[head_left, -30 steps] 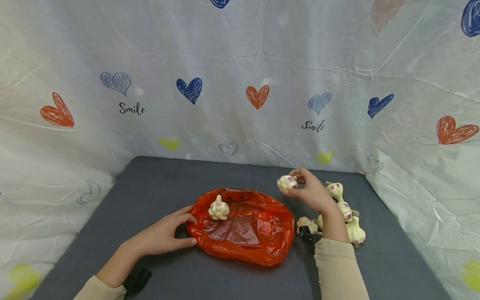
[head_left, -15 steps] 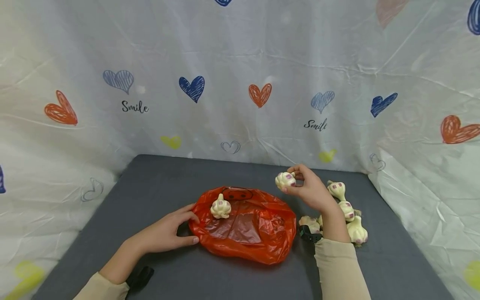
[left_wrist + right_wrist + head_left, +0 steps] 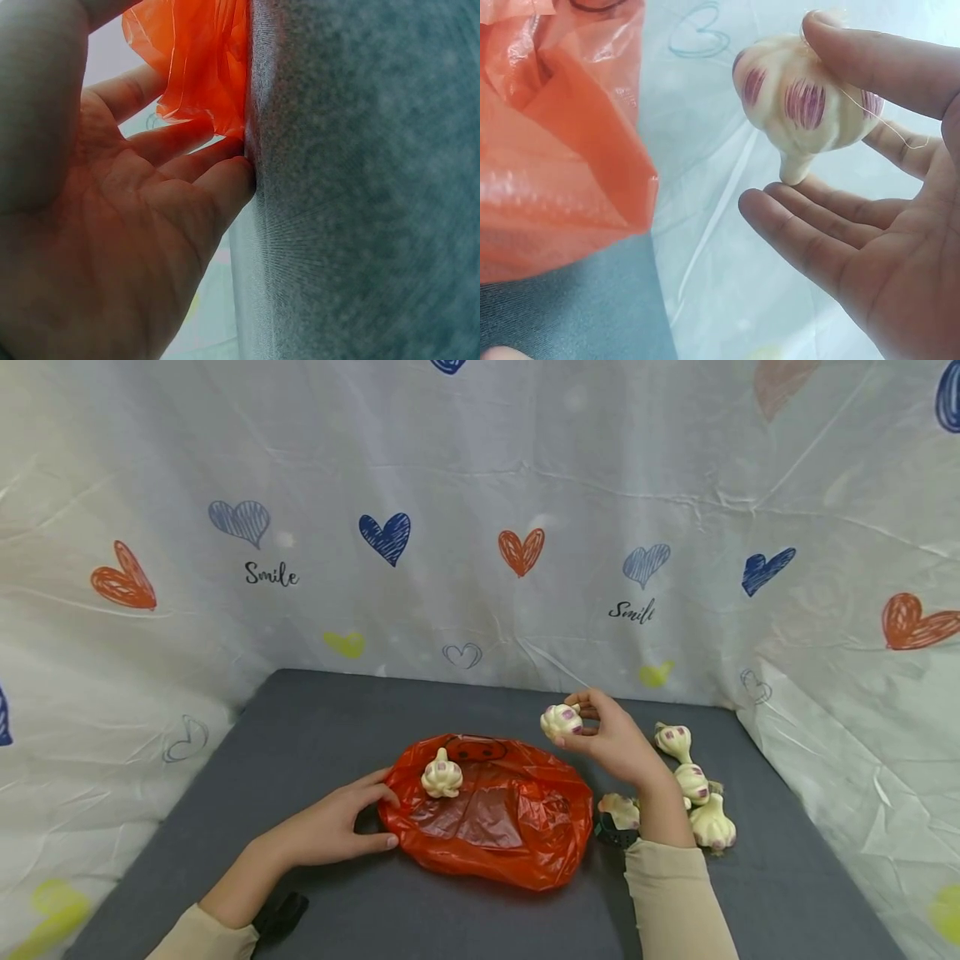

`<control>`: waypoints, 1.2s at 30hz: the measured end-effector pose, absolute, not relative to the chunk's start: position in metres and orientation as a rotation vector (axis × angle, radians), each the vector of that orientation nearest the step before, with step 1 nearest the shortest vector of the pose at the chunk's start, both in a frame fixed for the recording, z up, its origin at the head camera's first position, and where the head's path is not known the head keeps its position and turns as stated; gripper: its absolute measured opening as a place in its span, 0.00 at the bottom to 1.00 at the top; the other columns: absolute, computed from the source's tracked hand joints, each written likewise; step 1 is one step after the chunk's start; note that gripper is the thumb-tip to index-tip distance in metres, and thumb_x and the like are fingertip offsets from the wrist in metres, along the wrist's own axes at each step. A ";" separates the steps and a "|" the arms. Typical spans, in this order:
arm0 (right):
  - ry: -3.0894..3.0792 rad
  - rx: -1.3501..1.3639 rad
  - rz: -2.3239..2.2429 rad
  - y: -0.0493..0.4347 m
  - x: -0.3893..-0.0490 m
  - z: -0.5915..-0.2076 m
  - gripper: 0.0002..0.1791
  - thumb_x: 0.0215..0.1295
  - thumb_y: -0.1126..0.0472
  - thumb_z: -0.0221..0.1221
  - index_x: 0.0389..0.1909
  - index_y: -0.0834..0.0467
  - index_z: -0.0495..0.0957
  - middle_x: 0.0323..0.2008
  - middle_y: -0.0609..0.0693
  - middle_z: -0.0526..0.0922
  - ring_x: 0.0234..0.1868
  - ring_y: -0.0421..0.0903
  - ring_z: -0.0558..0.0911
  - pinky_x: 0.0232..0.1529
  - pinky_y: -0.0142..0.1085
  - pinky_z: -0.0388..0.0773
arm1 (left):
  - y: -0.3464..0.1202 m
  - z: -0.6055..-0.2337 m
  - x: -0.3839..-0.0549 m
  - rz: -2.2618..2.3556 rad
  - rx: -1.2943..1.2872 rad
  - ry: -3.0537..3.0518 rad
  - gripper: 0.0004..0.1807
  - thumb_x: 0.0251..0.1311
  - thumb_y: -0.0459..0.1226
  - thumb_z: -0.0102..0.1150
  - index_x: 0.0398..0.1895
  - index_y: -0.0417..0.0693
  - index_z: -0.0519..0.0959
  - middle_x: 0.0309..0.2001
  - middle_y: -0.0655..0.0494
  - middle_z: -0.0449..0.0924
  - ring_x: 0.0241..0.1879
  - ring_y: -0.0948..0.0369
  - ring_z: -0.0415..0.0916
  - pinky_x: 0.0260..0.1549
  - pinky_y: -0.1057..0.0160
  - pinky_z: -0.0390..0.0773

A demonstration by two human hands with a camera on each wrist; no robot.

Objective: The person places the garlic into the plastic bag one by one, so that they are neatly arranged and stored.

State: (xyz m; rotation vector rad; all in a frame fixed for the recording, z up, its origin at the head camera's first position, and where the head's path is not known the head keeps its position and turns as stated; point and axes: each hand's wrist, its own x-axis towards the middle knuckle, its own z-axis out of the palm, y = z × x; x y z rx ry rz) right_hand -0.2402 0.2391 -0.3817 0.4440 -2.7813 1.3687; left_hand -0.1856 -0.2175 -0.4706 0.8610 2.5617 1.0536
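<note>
Pinched between the thumb and fingers of my right hand [image 3: 611, 739] is a cream garlic bulb [image 3: 561, 721] with purple streaks, held up behind and right of the red plastic bag [image 3: 487, 868]. The right wrist view shows that same garlic bulb [image 3: 802, 97] with its stem pointing down. The bag stands with its mouth spread wide, and another garlic bulb [image 3: 442, 776] lies at the left of its mouth. My left hand [image 3: 337, 827] rests against the bag's left side, thumb in front and fingers behind. In the left wrist view its fingers [image 3: 172, 139] look relaxed against the bag's film.
Several more garlic bulbs [image 3: 712, 824] lie on the right of the grey table [image 3: 465, 935], partly hidden by my right forearm. A white curtain [image 3: 450, 460] with printed hearts hangs behind and along both sides of the table.
My right hand has moved slightly left with the garlic bulb, toward the bag. My left hand and the bag stay where they were; the head view has shifted a little.
</note>
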 end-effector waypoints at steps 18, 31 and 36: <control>-2.749 0.521 1.420 0.221 -0.236 -0.379 0.36 0.66 0.56 0.79 0.70 0.53 0.73 0.70 0.53 0.74 0.66 0.62 0.81 0.64 0.59 0.81 | -0.216 -0.467 -0.183 1.045 0.845 2.559 0.25 0.69 0.64 0.70 0.61 0.64 0.81 0.85 0.39 0.55 0.83 0.36 0.55 0.73 0.29 0.65; -2.745 0.539 1.438 0.207 -0.238 -0.385 0.42 0.66 0.53 0.79 0.76 0.54 0.69 0.74 0.55 0.72 0.66 0.62 0.82 0.65 0.58 0.81 | -0.216 -0.468 -0.183 1.047 0.828 2.554 0.23 0.69 0.63 0.71 0.59 0.67 0.81 0.86 0.40 0.54 0.83 0.36 0.54 0.73 0.29 0.64; -2.761 0.546 1.440 0.203 -0.238 -0.386 0.41 0.66 0.53 0.79 0.75 0.52 0.70 0.73 0.55 0.72 0.66 0.61 0.82 0.64 0.57 0.82 | -0.215 -0.468 -0.183 1.054 0.833 2.550 0.23 0.69 0.62 0.71 0.59 0.67 0.81 0.86 0.40 0.54 0.83 0.36 0.55 0.72 0.29 0.65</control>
